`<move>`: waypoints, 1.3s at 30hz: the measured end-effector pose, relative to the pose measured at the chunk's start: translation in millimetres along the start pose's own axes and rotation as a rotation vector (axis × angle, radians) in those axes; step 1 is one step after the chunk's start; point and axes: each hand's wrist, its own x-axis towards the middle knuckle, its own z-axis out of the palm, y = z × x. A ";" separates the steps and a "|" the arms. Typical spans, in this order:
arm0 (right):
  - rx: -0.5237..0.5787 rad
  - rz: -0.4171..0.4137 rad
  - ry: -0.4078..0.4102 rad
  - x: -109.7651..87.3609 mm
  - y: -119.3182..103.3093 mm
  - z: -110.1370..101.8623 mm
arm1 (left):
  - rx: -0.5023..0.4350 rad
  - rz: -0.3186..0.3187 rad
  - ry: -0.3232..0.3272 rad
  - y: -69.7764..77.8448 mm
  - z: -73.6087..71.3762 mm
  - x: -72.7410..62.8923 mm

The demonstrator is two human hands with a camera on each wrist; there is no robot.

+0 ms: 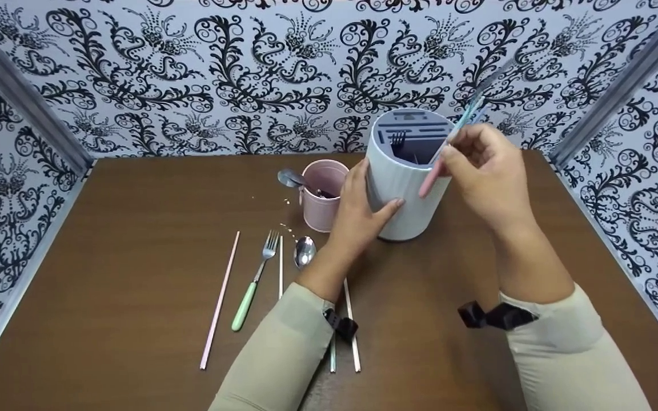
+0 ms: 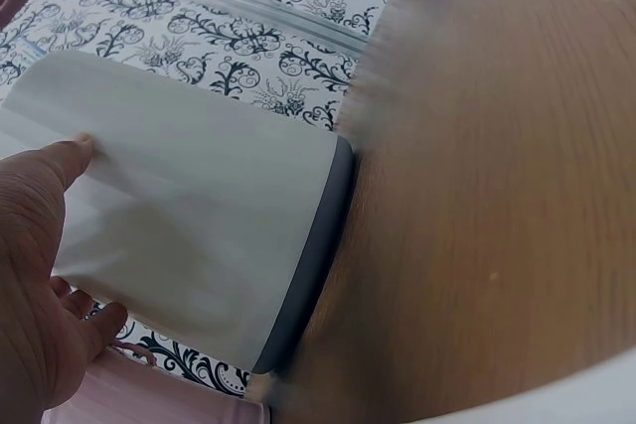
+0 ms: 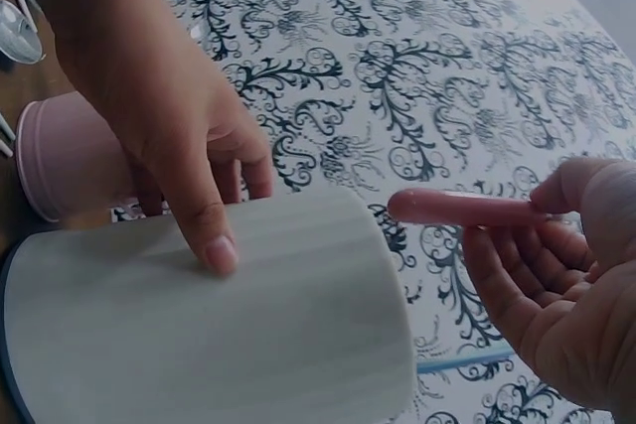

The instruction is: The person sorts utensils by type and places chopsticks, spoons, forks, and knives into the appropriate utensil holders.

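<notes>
My left hand (image 1: 357, 214) holds the side of a white utensil holder (image 1: 403, 197) with a grey slotted top, thumb on its front and fingers round its left side. A dark fork (image 1: 398, 138) shows in the holder's opening. Above the right rim, my right hand (image 1: 492, 171) pinches a utensil by its pink handle (image 3: 467, 209); its metal end points up and away, blurred. The rounded handle end hangs just outside the rim in the head view. Teal and blue sticks (image 1: 469, 114) slant up behind the right fingers, and a blue stick (image 3: 462, 359) sticks out past the rim.
Left of the holder stands a pink cup (image 1: 322, 214) with a spoon (image 1: 292, 178) leaning out. On the brown table lie a green-handled fork (image 1: 245, 305), a spoon (image 1: 304, 251), a pink chopstick (image 1: 219, 302) and several other sticks, partly under the left forearm. Patterned walls surround the table.
</notes>
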 end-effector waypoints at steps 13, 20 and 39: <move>-0.017 -0.069 0.126 25.7 10.2 19.2 | -0.003 -0.043 -0.029 2.7 -2.8 1.7; 0.056 -0.078 0.197 32.9 18.8 23.8 | -0.006 -0.033 -0.023 1.2 -1.1 2.2; -0.353 -0.007 0.056 39.3 42.6 35.8 | 0.008 -0.040 -0.024 1.1 -0.6 0.1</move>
